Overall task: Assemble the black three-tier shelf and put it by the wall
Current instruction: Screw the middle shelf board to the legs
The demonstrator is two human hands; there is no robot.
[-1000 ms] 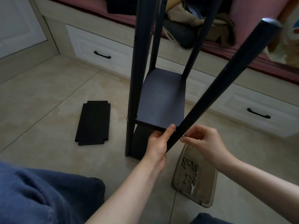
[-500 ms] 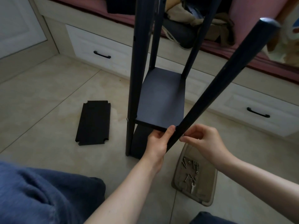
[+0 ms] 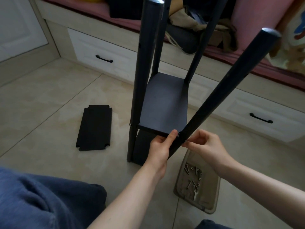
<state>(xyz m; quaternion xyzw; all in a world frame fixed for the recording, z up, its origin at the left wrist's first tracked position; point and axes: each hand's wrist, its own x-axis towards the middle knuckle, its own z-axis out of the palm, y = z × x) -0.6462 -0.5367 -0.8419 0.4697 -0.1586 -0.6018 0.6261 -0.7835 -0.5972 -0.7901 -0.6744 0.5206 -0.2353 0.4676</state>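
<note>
A partly built black shelf stands on the tiled floor, with a fitted middle board between upright poles. The near-right pole leans outward to the right. My left hand grips the front corner of the middle board, thumb on top beside that pole. My right hand pinches something small against the pole at the board's corner; what it pinches is hidden. A loose black board with notched corners lies flat on the floor to the left.
A beige plastic lid holding several screws and a small wrench lies on the floor under my right arm. White drawers with black handles run along the back under a cluttered pink bench. My blue trouser leg fills the lower left.
The view has tipped slightly, so the near-left pole's top is now in sight. Both hands stay at the board's front right corner, my right fingers a little closer to the pole.
</note>
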